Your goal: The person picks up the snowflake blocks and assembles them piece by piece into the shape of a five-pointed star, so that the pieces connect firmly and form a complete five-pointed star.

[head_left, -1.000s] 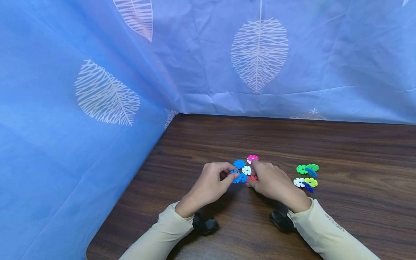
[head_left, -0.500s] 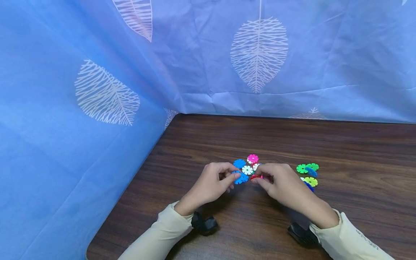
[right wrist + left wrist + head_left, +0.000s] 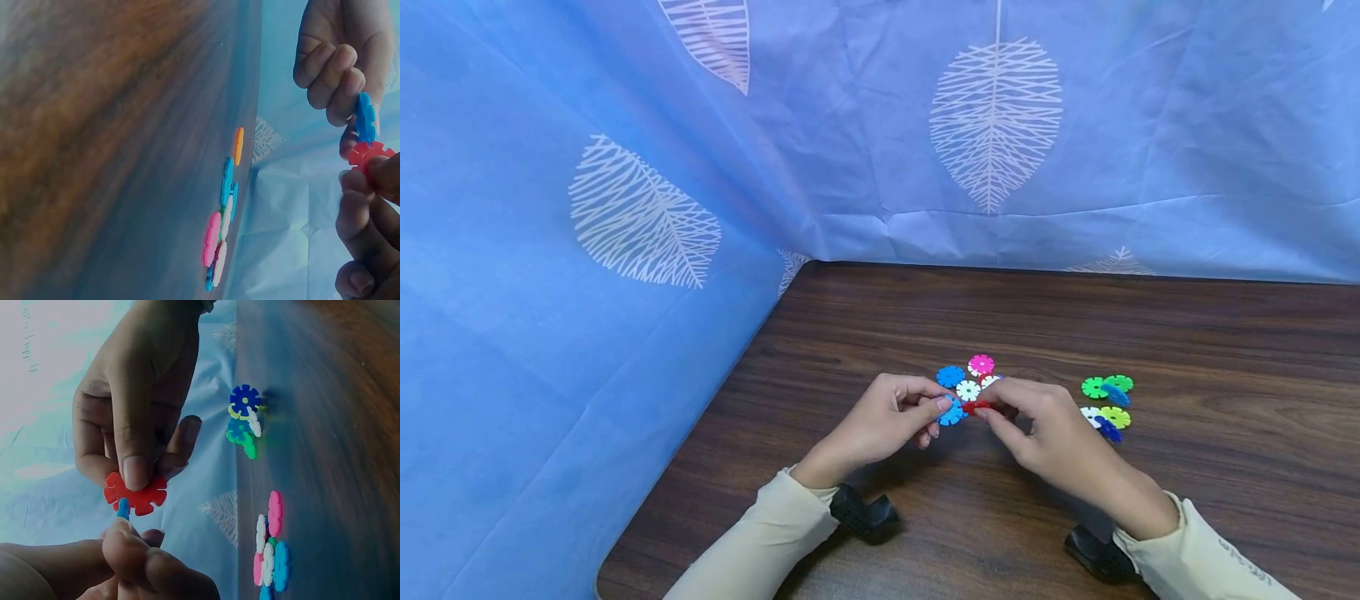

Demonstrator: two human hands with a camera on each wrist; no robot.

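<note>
My left hand (image 3: 887, 425) pinches a blue notched disc (image 3: 952, 411), a flower-shaped building piece, between thumb and index finger. My right hand (image 3: 1060, 429) holds a red notched disc (image 3: 150, 499) the same way. Edge to edge and turned across each other, the two discs touch in both wrist views; how deep their slots sit is hidden by fingertips. Both hands are raised off the table. Just beyond them lies a cluster of discs: a blue disc (image 3: 951, 377), a white disc (image 3: 967, 390), a pink disc (image 3: 981, 364) and others partly covered by my right hand.
To the right on the wooden table (image 3: 1225, 400) lie two small joined groups, one with a green disc (image 3: 1093, 387), one with a yellow disc (image 3: 1116, 417). An orange disc (image 3: 239, 145) shows in the right wrist view. Blue leaf-patterned cloth (image 3: 880, 150) hangs behind and at left.
My right hand drew back rightward from the cluster with the red disc, then came left until that disc met the blue one. The left hand has stayed nearly in place.
</note>
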